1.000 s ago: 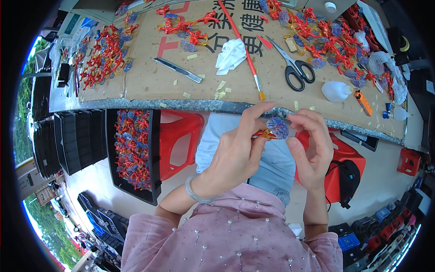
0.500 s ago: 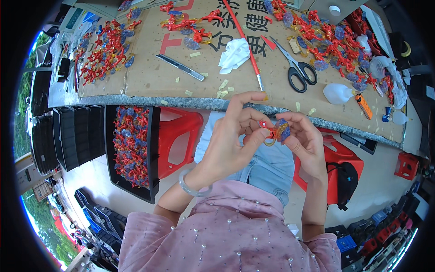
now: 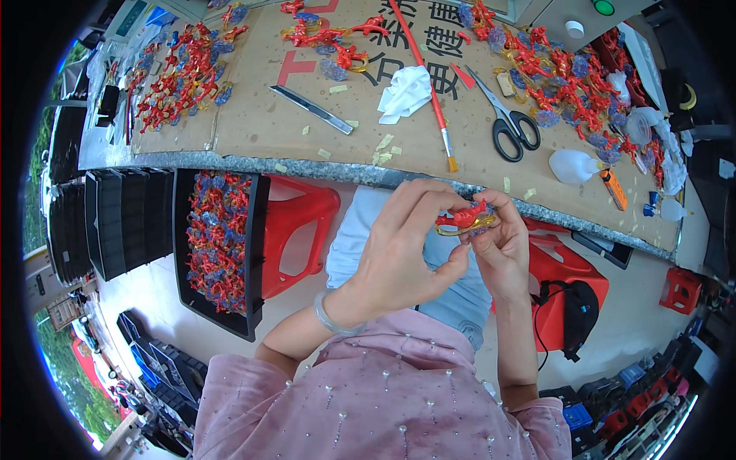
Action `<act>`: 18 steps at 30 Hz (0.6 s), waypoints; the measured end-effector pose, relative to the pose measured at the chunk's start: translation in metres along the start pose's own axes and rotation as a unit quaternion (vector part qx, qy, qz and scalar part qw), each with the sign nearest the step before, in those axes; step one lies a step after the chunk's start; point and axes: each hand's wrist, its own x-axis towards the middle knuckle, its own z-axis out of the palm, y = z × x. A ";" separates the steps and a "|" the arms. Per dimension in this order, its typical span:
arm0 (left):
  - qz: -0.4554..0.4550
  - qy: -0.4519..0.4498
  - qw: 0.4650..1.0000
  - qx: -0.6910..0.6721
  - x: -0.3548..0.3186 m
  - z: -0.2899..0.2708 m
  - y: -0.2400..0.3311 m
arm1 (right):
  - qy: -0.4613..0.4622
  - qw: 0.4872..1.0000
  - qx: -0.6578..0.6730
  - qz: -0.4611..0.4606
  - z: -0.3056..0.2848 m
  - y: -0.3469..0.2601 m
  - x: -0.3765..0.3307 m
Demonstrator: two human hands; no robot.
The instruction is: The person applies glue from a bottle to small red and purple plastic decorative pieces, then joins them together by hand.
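Observation:
My left hand (image 3: 399, 253) and my right hand (image 3: 502, 245) meet just below the table edge, above my lap. Together they pinch a small ornament (image 3: 466, 220) made of a red figure, a gold ring and a bluish-purple piece. The left fingers close on it from the left and the right fingers hold it from the right and below. A bracelet sits on my left wrist.
The cardboard-covered table (image 3: 253, 123) carries piles of red and purple ornaments (image 3: 571, 77), scissors (image 3: 507, 119), a brush (image 3: 429, 92), a utility knife (image 3: 310, 109), crumpled tissue (image 3: 406, 92) and a white bottle (image 3: 573, 165). A black tray (image 3: 257, 230) of ornaments rests on a red stool (image 3: 303, 222) at my left.
Both hands have kept hold of the ornament and turned it, so the red figure and gold ring now show on top; the hands sit slightly more to the right.

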 end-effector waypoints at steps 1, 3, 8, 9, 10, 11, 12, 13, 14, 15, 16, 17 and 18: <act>0.005 0.010 1.000 0.010 -0.001 0.002 -0.001 | 0.010 1.000 -0.003 -0.017 0.004 0.002 0.000; 0.010 0.019 1.000 0.019 -0.003 0.003 -0.004 | 0.021 0.999 -0.006 -0.032 0.009 0.004 -0.001; 0.006 0.044 0.999 -0.014 -0.002 0.002 -0.007 | 0.033 0.998 0.037 -0.048 0.020 0.007 -0.001; 0.006 0.044 0.999 -0.014 -0.003 0.002 -0.007 | 0.033 0.998 0.037 -0.048 0.020 0.009 -0.001; 0.006 0.044 0.999 -0.012 -0.003 0.001 -0.007 | 0.032 0.997 0.041 -0.049 0.019 0.011 -0.001; 0.005 0.044 0.999 -0.011 -0.003 0.001 -0.007 | 0.031 0.997 0.045 -0.051 0.019 0.013 -0.001; 0.005 0.044 0.999 -0.011 -0.004 0.001 -0.008 | 0.031 0.997 0.045 -0.051 0.019 0.014 -0.002; 0.013 0.050 0.999 -0.001 -0.004 0.001 -0.009 | 0.032 0.997 0.049 -0.046 0.020 0.015 -0.002; 0.020 0.056 0.998 0.009 -0.004 0.001 -0.009 | 0.032 0.997 0.054 -0.040 0.021 0.016 -0.002; 0.020 0.057 0.998 0.009 -0.004 0.000 -0.009 | 0.032 0.997 0.054 -0.040 0.021 0.016 -0.003; 0.027 0.056 0.998 0.017 -0.004 -0.001 -0.008 | 0.029 0.997 0.055 -0.035 0.021 0.015 -0.003; 0.035 0.055 0.998 0.025 -0.004 -0.002 -0.008 | 0.025 0.998 0.058 -0.030 0.022 0.015 -0.003; 0.035 0.055 0.998 0.025 -0.004 -0.003 -0.008 | 0.025 0.998 0.058 -0.030 0.022 0.015 -0.003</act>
